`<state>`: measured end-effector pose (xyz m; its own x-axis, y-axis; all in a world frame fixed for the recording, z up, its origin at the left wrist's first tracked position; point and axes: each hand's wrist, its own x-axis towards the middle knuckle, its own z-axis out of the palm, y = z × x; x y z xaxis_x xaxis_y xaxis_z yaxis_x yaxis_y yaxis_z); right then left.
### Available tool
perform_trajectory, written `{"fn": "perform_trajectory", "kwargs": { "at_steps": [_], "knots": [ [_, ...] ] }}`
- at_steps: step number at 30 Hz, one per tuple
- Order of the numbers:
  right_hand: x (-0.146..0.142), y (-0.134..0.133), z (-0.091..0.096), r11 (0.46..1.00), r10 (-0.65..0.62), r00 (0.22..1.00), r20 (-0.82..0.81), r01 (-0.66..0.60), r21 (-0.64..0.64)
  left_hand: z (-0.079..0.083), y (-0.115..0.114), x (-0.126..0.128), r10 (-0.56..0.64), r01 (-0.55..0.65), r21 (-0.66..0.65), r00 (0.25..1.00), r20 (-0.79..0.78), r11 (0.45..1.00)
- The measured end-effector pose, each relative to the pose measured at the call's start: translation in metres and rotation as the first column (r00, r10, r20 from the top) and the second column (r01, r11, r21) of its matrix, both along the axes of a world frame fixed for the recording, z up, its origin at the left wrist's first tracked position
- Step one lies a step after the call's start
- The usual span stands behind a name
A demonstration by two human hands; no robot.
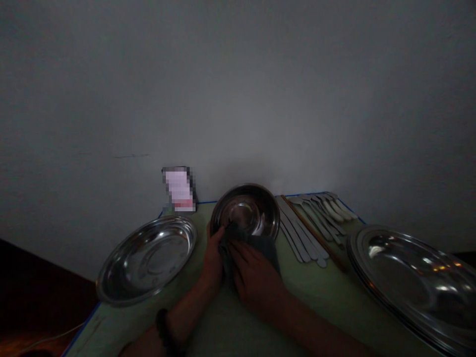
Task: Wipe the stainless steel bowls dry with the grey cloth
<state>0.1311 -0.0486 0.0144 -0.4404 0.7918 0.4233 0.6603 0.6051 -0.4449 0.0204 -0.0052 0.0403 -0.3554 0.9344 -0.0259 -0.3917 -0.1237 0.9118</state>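
Note:
A shiny metal bowl [243, 210] is tilted up with its inside toward me, near the wall at the back of the table. My left hand [214, 253] grips its lower left rim, thumb toward the inside. In my right hand [255, 272] is a dark cloth [268, 248], pressed against the near side of the bowl. The cloth hangs over the rim and hides the bowl's lower edge. Some fingers of both hands are covered by the cloth.
A metal basin [148, 260] lies on the green table [230, 327] at left, a stack of metal basins [401, 267] at right. Table knives [297, 233], a brown stick [316, 235] and several spoons [334, 208] lie between. A phone [180, 188] leans on the wall.

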Motion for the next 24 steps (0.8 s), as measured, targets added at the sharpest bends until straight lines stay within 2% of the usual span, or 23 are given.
{"fn": "perform_trajectory", "kwargs": {
  "at_steps": [8, 18, 24],
  "knots": [
    [-0.0031, 0.0011, -0.0026, 0.999, -0.018, 1.0, 0.02, 0.018, 0.032, -0.0031, 0.0002, -0.002, -0.014, 0.015, 0.004, 0.993, -0.119, 1.0],
    [-0.0041, -0.0012, -0.0002, 0.999, -0.039, 0.999, -0.008, 0.039, 0.012, -0.0049, -0.0007, -0.0045, -0.018, 0.016, -0.104, 1.0, -0.012, 0.994],
    [-0.0027, -0.0012, 0.0016, 1.0, -0.027, 0.999, 0.018, 0.027, -0.005, -0.003, -0.001, -0.0024, -0.014, 0.009, -0.127, 0.999, -0.04, 0.992]
  ]
}}
